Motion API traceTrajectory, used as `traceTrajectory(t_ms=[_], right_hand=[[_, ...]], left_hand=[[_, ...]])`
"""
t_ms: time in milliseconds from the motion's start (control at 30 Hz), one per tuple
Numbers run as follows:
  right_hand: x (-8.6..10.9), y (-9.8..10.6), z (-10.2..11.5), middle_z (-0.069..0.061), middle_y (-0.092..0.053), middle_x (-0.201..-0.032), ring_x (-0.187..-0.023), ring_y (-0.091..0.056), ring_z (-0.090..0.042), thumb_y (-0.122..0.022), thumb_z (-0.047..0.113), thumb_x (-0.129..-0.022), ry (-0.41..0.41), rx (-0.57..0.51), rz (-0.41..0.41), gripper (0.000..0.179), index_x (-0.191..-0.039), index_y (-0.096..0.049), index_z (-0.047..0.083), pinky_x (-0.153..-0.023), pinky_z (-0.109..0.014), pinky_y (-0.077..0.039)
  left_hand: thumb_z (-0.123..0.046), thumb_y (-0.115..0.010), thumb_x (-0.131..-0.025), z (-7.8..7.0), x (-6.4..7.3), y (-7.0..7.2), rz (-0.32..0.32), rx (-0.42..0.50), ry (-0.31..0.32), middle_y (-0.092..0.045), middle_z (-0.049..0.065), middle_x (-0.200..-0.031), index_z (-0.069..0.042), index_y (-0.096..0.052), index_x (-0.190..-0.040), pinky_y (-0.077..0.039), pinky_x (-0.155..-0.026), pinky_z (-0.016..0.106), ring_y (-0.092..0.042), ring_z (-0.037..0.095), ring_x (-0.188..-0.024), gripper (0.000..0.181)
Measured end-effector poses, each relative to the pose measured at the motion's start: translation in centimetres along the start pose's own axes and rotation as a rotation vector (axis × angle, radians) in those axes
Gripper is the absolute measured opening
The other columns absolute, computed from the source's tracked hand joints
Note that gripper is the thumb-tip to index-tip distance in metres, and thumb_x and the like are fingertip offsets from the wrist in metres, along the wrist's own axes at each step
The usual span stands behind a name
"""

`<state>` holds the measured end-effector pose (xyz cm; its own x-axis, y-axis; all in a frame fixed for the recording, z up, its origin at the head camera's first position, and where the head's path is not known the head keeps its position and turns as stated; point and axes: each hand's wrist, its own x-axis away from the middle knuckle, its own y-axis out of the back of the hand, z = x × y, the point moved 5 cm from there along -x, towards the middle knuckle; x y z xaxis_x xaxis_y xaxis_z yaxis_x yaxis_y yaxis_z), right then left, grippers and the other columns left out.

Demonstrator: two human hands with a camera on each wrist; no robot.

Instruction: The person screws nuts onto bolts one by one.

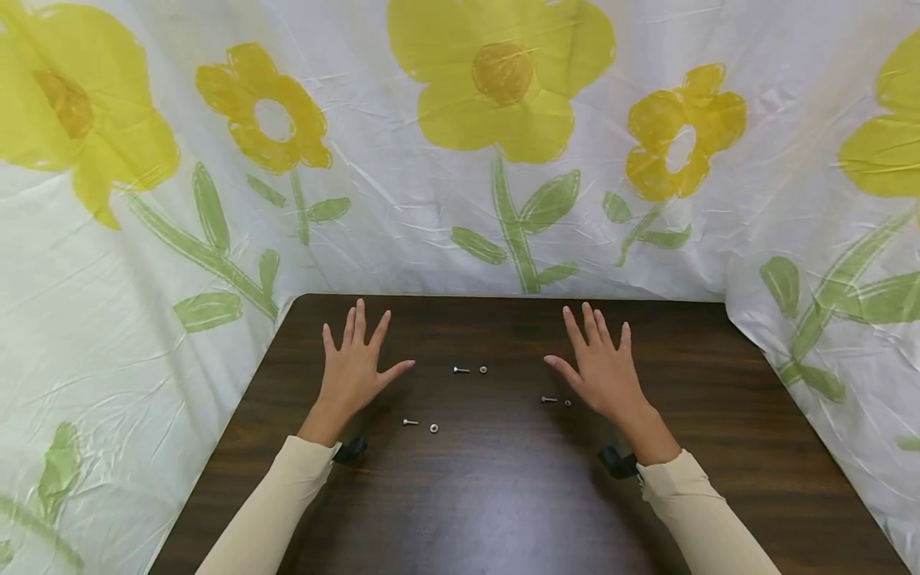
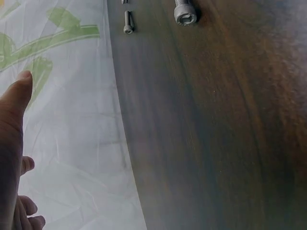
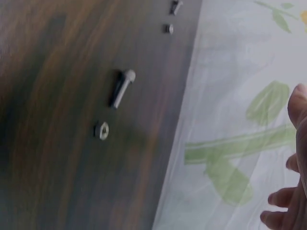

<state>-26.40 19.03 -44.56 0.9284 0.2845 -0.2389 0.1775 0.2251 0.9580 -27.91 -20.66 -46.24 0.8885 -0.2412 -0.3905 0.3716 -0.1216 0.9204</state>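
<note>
The left grip (image 1: pixel 350 375), over the left side of the desk (image 1: pixel 460 511), is spread wide with fingers straight and thumb stretched toward the middle. The right grip (image 1: pixel 602 375) mirrors it on the other side, fingers straight and fanned apart, its palm also bare of any object.

Between the two thumbs lies the middle bolt (image 1: pixel 461 370), somewhat closer to the left thumb, with the middle nut (image 1: pixel 483 370) just to its right. The left bolt (image 1: pixel 410 422) lies to the right of the left grip and nearer the person, its left nut (image 1: pixel 434 429) beside it. The right bolt (image 1: pixel 549 399) lies just below the right thumb, and the right nut (image 1: pixel 568 403) sits near the base of that thumb. Neither grip touches any of them.

That makes three bolts and three nuts, in three pairs. Every bolt lies on its side, head to the left, its nut apart from the shaft end. The left wrist view shows a recessed socket in the nearest bolt's head. Two cream sleeves (image 1: pixel 269 511) and two black wrist devices (image 1: pixel 350 452) are visible; behind hangs white fabric (image 1: pixel 402 216) printed with yellow flowers.
</note>
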Motion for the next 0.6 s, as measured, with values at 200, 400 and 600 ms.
traceTrajectory(t_ms=[200, 400, 600], right_hand=[[0.8, 0.2, 1.9, -0.021, -0.014, -0.167, -0.152, -0.019, -0.04, -0.046, 0.063, -0.101, 0.049, -0.002, -0.045, 0.086, -0.164, -0.011, 0.016, -0.116, -0.073, -0.005], [1.8, -0.4, 3.4, -0.021, -0.018, -0.166, -0.151, -0.023, -0.038, -0.047, 0.061, -0.102, 0.082, -0.018, -0.046, 0.085, -0.164, -0.013, 0.014, -0.117, -0.07, -0.008], [2.5, -0.9, 5.3, -0.019, -0.021, -0.166, -0.151, -0.026, -0.036, -0.052, 0.057, -0.101, 0.13, -0.042, -0.034, 0.084, -0.163, -0.016, 0.012, -0.118, -0.068, -0.013]], left_hand=[[-0.077, -0.055, -0.088, 0.2, 0.8, 0.5, 0.017, 0.018, 0.001, -0.015, 0.025, -0.166, -0.021, -0.029, -0.161, -0.018, -0.116, 0.07, -0.02, 0.038, -0.152, 0.096], [-0.07, -0.058, -0.09, 0.1, 1.7, 0.6, 0.027, 0.037, -0.003, -0.021, 0.026, -0.164, -0.018, -0.034, -0.159, -0.03, -0.113, 0.066, -0.029, 0.039, -0.149, 0.09], [-0.067, -0.06, -0.092, 0.1, 2.7, 0.7, 0.05, 0.057, 0.015, -0.029, 0.026, -0.161, -0.016, -0.037, -0.158, -0.037, -0.11, 0.063, -0.036, 0.04, -0.145, 0.086]])
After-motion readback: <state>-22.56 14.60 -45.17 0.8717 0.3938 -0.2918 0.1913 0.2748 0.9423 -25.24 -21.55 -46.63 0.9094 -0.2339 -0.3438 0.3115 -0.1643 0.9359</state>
